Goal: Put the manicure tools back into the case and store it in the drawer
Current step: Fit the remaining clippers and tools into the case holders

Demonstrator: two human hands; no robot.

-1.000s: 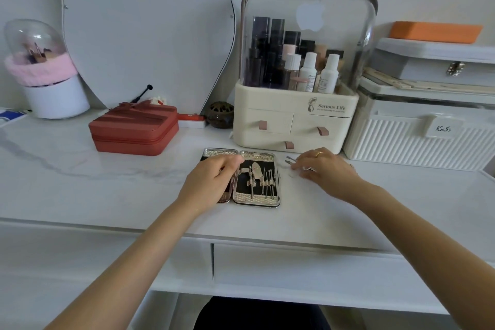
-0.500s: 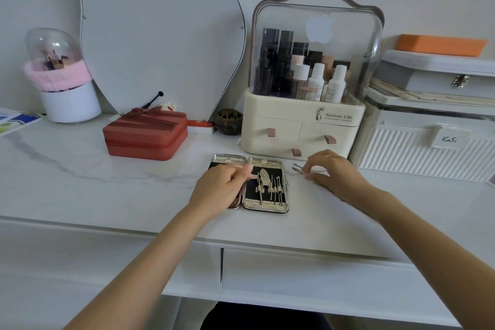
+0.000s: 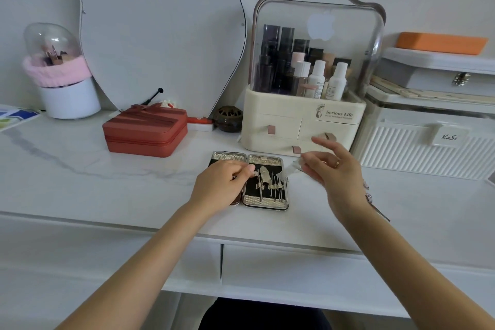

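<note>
The manicure case (image 3: 265,201) lies open and flat on the white desk, its black lining holding several metal tools (image 3: 263,178) in the right half. My left hand (image 3: 222,185) rests on the left half, fingertips pressing at the hinge. My right hand (image 3: 334,171) hovers just right of the case, above the desk. It pinches a blurred metal tool (image 3: 290,169) whose tip points down at the case's right edge. Below the desktop sits a shut desk drawer (image 3: 289,268).
A cream cosmetics organiser (image 3: 302,128) with small drawers stands right behind the case. A red zip box (image 3: 146,131) lies to the left, a white ribbed box (image 3: 428,153) to the right. A brush holder (image 3: 68,96) and a mirror (image 3: 160,29) stand at the back.
My right hand has lifted a metal tool off the desk and swung it left toward the case. My left hand has stayed on the case's left half.
</note>
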